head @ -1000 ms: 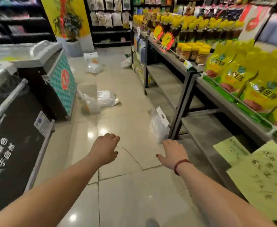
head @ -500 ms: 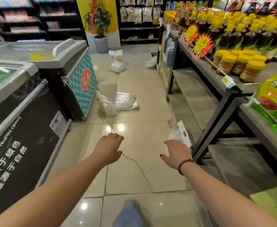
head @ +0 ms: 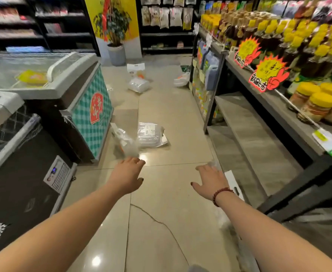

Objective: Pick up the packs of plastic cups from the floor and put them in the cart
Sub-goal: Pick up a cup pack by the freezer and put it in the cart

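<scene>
Both hands are out in front with nothing in them: the left hand [head: 126, 176] has its fingers [head: 134, 161] loosely curled and pointing down the aisle, palm down, and the right hand [head: 212, 180] is spread open, palm down too, with a red bead bracelet [head: 221, 194] on the wrist. Right under and just beside that right hand there's a pack of plastic cups [head: 233, 182] on the floor, clear bag with a white header card, lying by the foot of the shelf unit [head: 279, 197]; can't tell if the fingertips actually touch it. Just past the left hand is another clear pack [head: 124, 141] leaning at the corner of the teal checkered freezer [head: 90, 112], and touching it on the right a flatter pack with a label [head: 151, 134] lies on the tiles. Further down the aisle there's a fourth pack [head: 138, 84] with a white card behind it, and a fifth [head: 181, 79] against the base of the shelves. Jars with yellow lids [head: 318, 105] and dark bottles sit on the right shelf, and a potted plant [head: 114, 26] stands at the far end. There's a crack [head: 161, 222] in the floor tile between the forearms.
</scene>
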